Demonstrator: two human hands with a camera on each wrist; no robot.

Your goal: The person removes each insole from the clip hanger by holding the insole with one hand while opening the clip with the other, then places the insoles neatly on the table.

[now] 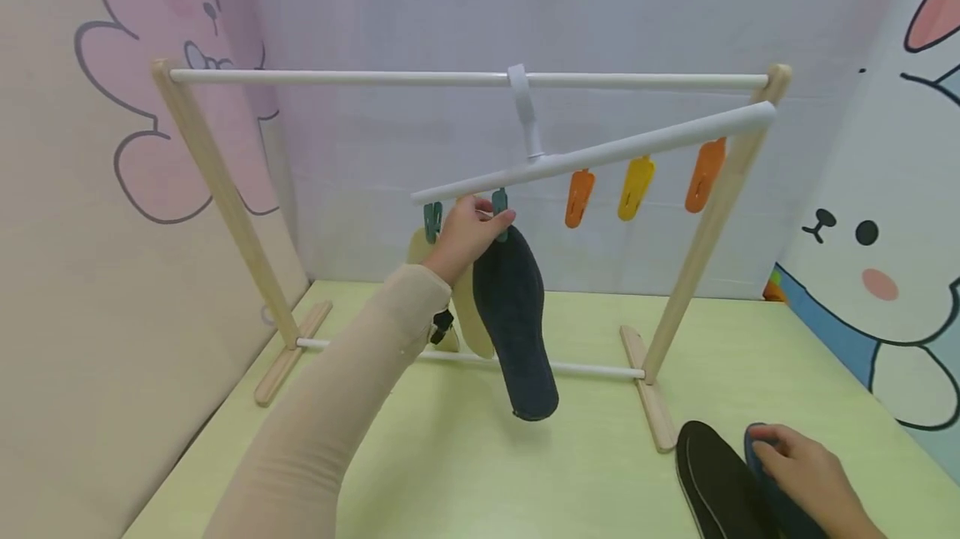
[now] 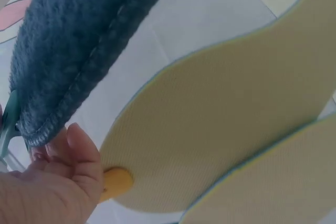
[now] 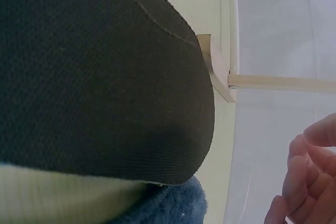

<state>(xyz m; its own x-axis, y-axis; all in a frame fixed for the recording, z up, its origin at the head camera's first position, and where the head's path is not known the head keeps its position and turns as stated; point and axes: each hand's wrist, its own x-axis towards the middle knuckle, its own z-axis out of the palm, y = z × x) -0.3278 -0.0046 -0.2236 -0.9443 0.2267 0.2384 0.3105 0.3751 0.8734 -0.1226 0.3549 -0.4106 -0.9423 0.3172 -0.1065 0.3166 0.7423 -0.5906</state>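
Note:
A dark blue fleecy insole (image 1: pixel 517 322) hangs from a green clothespin (image 1: pixel 500 204) near the low end of a tilted white hanger (image 1: pixel 592 156). My left hand (image 1: pixel 472 232) pinches this clothespin, thumb in front, at the top of the insole. In the left wrist view, its fingers are at the end of the fleecy insole (image 2: pixel 79 45). Behind hang tan insoles (image 2: pixel 220 98), beside another green clothespin (image 1: pixel 432 221). At the lower right, my right hand (image 1: pixel 813 472), fingers loosely bent, is over a blue insole (image 1: pixel 776 497) beside a black insole (image 1: pixel 712 472) on the table.
A wooden rack with a white top rod (image 1: pixel 337 78) carries the hanger by its hook (image 1: pixel 525 110). Orange (image 1: pixel 579 199) and yellow (image 1: pixel 636 187) clothespins hang along its right half. The rack's right foot (image 1: pixel 651 397) stands close to the black insole on the pale table (image 1: pixel 585 472).

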